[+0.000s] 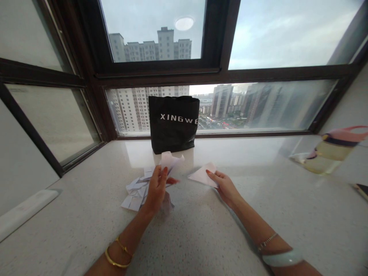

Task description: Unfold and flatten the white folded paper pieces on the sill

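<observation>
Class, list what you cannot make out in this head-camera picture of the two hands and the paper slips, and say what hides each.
1. Head view: any writing on the folded paper in the left hand and on the flat slip in the right hand is too small to read.
2. Head view: the black bag has lettering that wraps round its side.
3. Head view: the bottle is blurred.
4. Head view: the dark object is cut off by the right edge.

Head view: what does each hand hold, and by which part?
Left hand: crumpled paper, by its lower end. Right hand: flat paper, by its near corner.
</observation>
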Tool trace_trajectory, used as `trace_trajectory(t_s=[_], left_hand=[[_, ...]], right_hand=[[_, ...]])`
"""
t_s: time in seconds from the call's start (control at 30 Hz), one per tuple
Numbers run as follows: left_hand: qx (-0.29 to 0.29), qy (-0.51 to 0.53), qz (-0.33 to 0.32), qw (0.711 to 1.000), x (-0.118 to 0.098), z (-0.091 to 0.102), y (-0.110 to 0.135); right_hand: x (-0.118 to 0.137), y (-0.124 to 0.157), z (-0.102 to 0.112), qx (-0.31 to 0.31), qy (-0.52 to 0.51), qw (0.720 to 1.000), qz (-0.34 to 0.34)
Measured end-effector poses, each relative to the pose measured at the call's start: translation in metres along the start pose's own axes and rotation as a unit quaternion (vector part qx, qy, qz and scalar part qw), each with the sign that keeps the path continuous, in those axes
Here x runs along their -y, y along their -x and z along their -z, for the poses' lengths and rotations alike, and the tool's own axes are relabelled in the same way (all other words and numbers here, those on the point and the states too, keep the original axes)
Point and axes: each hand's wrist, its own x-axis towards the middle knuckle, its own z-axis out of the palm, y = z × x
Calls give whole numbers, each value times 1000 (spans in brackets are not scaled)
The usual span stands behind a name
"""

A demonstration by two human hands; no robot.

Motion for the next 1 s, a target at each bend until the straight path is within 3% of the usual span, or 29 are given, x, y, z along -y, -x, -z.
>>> trace_trajectory(t_s=[0.13, 0.37, 0.47, 0.6, 0.73, 0.83, 0.93, 1.0], left_hand=[[59, 76, 78, 992, 4, -9, 2], [98, 199, 167, 961, 27, -13, -1], [125, 224, 174, 951, 26, -12, 0], [133, 186, 157, 961, 25, -10, 2], [178, 180, 150, 956, 28, -11, 5], [224, 239, 164, 930, 29, -13, 8], [233, 308, 200, 901, 24, -14, 11], [218, 322, 221, 895, 19, -16, 13]], right_hand=[[0, 0, -2, 4, -24, 1000, 18], [13, 6, -10, 13, -78, 993, 82], [14, 8, -13, 24, -95, 992, 75], [13, 9, -15, 14, -85, 992, 91], [8, 9, -14, 13, 47, 993, 111], [3, 7, -13, -9, 241, 957, 162], [-1, 6, -14, -41, 399, 880, 254], [-3, 6, -15, -47, 456, 843, 280]])
